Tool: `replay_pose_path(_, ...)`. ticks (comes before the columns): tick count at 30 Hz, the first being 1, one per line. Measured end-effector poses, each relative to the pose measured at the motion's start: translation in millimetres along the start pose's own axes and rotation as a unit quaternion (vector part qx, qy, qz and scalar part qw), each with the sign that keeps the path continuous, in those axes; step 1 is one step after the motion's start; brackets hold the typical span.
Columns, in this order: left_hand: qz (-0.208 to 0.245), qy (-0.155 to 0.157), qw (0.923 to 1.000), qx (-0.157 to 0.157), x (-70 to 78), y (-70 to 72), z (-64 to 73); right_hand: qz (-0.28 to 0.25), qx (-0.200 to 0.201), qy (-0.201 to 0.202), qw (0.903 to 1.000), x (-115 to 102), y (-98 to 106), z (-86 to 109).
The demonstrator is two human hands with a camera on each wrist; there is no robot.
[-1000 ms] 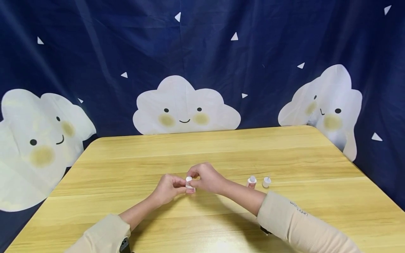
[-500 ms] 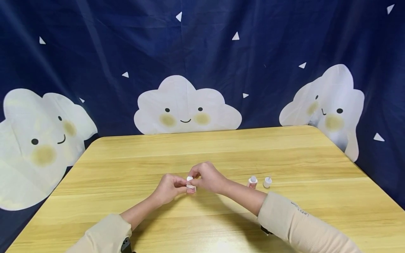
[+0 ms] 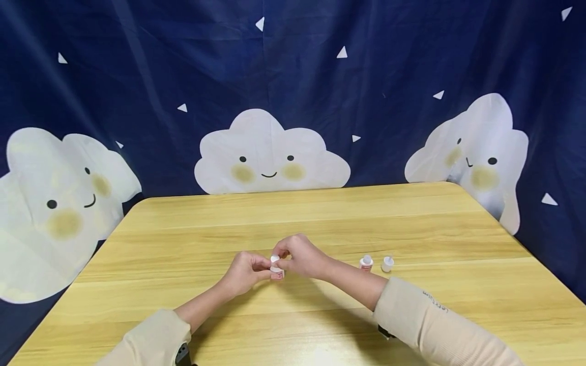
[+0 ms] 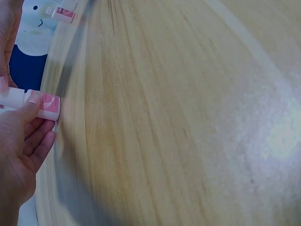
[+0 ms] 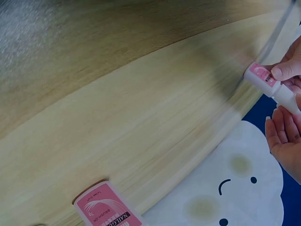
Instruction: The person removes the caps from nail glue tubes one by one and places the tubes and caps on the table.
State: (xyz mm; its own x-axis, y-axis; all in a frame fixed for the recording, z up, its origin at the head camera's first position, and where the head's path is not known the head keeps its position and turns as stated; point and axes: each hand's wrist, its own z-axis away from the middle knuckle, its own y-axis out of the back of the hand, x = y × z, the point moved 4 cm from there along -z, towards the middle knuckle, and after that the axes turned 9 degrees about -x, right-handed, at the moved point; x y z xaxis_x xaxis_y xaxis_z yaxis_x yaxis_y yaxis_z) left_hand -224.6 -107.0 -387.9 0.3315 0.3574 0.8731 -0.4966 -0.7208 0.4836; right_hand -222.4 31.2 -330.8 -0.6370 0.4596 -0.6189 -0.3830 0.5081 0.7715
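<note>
A small white nail glue bottle [image 3: 277,275] with a pink label stands upright at the middle of the table. My left hand [image 3: 245,274] pinches its body between thumb and fingers, as the left wrist view also shows on the pink label [image 4: 49,102]. From the other side, my right hand [image 3: 302,256] pinches the white cap [image 3: 274,258] at the bottle's top. The right fingers partly cover the cap, so how it sits on the neck cannot be fully seen.
To the right, beyond my right forearm, stands a second nail glue bottle [image 3: 365,263], its narrow whitish neck showing. A loose white cap [image 3: 387,264] lies beside it, a thin stem pointing up. Behind the wooden table [image 3: 206,218] hangs a dark blue cloud-print curtain [image 3: 306,76].
The head view drifts slightly. Both hands keep their hold on the bottle and its cap, with only tiny movement at the fingers.
</note>
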Motion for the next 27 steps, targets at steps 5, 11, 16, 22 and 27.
replay_pose_path(5, -0.013, 0.002, 0.9999, 0.005, -0.1, 0.4, -0.7, 0.009, -0.010, 0.006, 0.9999, -0.4, 0.5, -0.4)
replay_pose_path(11, -0.017, 0.001, 0.9998, 0.005, -0.6, 0.4, -1.4, 0.023, -0.021, 0.015, 0.9994, -0.6, 1.7, -1.0)
replay_pose_path(16, -0.017, 0.002, 0.9998, 0.007, 0.0, 0.2, -1.3, 0.029, -0.029, 0.023, 0.9989, -0.2, 1.6, -1.3)
replay_pose_path(22, -0.006, -0.001, 1.0000, 0.005, 0.4, 0.7, -0.8, 0.017, -0.021, 0.019, 0.9994, 1.4, 0.6, -0.7)
replay_pose_path(27, -0.001, 0.003, 1.0000, 0.003, 0.8, 0.9, -0.7, 0.002, -0.002, -0.001, 1.0000, 2.5, -0.2, 0.7)
